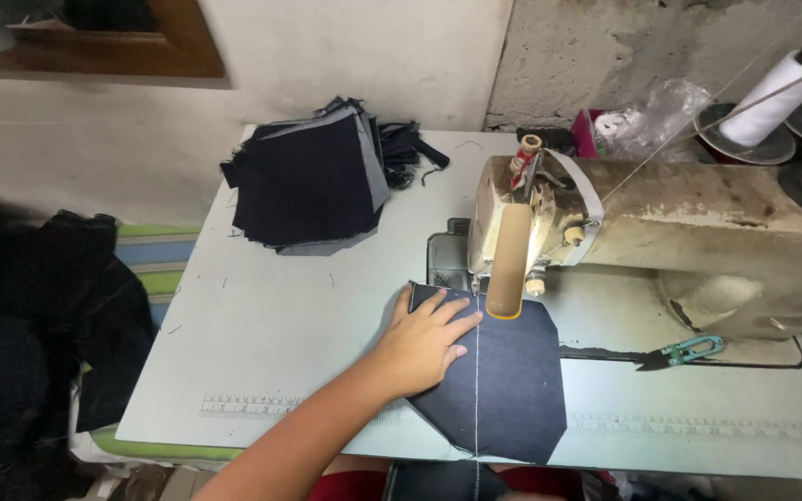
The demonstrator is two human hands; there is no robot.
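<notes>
Head view: the left hand (422, 345) lies flat, fingers spread, pressing on a dark denim piece (494, 385) that sits on the pale table (271, 325) under the head of an old cream sewing machine (624, 223). A light stitched line runs down the middle of the piece toward the table's near edge. The right hand is out of view. The work looks to be at the stitching step, the cloth being fed beneath the needle; the next move calls for steady, straight guiding with fingertips clear of the needle. A stack of dark cut pieces (313, 181) lies well apart at the far left, green-handled snips (684, 352) rest to the right, white thread cones (777, 93) stand behind
</notes>
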